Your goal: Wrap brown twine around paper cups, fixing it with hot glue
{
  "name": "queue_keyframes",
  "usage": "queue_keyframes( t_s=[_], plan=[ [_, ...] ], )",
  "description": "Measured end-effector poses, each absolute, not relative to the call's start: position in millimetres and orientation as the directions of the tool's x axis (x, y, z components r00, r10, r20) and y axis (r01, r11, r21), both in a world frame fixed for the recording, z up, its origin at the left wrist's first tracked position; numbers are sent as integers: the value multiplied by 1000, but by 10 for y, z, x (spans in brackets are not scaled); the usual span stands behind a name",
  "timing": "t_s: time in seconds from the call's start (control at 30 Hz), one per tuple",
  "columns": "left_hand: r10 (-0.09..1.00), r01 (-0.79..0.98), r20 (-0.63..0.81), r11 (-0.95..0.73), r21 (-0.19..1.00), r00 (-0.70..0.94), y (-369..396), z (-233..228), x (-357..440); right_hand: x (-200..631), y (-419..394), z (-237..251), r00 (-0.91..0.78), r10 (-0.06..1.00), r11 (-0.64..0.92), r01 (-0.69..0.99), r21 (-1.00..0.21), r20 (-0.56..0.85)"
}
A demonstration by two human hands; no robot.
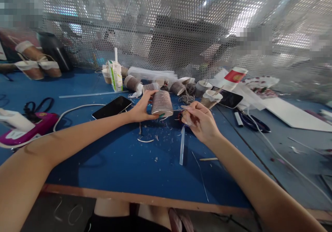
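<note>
A cup wrapped in brownish-grey cord [162,103] lies tipped on its side just above the table, its rim end facing me. My left hand [143,107] is closed around it from the left, thumb below and fingers over the top. To its right, my right hand [199,119] pinches what looks like a thin cord end running from the cup's rim side. A small dark red and blue thing shows partly behind those fingers; I cannot tell what it is. Below the right hand lies a translucent glue stick [182,146].
A black phone [112,107] lies left of the cup. Behind stand a drink carton [115,75] and several cord-wrapped cups. At right are a red-and-white paper cup [234,77], another phone [228,97], dark-handled scissors [255,121] and a white cable. A purple device [38,124] sits far left.
</note>
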State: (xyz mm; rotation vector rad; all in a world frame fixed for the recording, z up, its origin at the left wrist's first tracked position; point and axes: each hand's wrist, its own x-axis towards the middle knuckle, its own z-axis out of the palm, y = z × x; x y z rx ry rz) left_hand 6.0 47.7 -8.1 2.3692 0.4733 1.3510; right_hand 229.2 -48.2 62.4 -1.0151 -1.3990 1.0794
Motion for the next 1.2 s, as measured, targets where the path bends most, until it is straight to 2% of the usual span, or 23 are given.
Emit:
queue_keyframes(
  t_s=[0.13, 0.3, 0.47, 0.63, 0.87, 0.97, 1.1, 1.13, 1.2],
  plan=[
    [464, 85, 736, -867, 490, 492, 453, -59, 65, 2286, -474, 577, -20, 978, 206, -35, -978, 206],
    [499, 69, 706, -837, 543, 503, 420, -22, 69, 2262, -467, 557, -16, 982, 186, -136, -973, 190],
    [517, 58, 696, -821, 568, 498, 435, -41, 64, 2274, -444, 519, -15, 984, 175, -115, -978, 178],
    [509, 46, 705, -825, 563, 494, 446, -57, 66, 2288, -447, 474, -50, 967, 251, 64, -966, 248],
    [484, 34, 723, -841, 539, 493, 442, -53, 68, 2306, -421, 397, -65, 932, 358, 303, -883, 356],
    [483, 36, 720, -841, 539, 497, 449, -65, 63, 2302, -421, 377, -72, 901, 403, 506, -763, 428],
    [463, 85, 744, -869, 487, 481, 448, -58, 63, 2324, -442, 376, -94, 811, 423, 776, -468, 577],
    [460, 116, 753, -878, 464, 470, 444, -51, 66, 2339, -447, 381, -81, 784, 419, 801, -428, 615],
    [465, 200, 772, -885, 420, 434, 436, -38, 71, 2374, -455, 393, -39, 744, 421, 802, -423, 667]
  ],
)
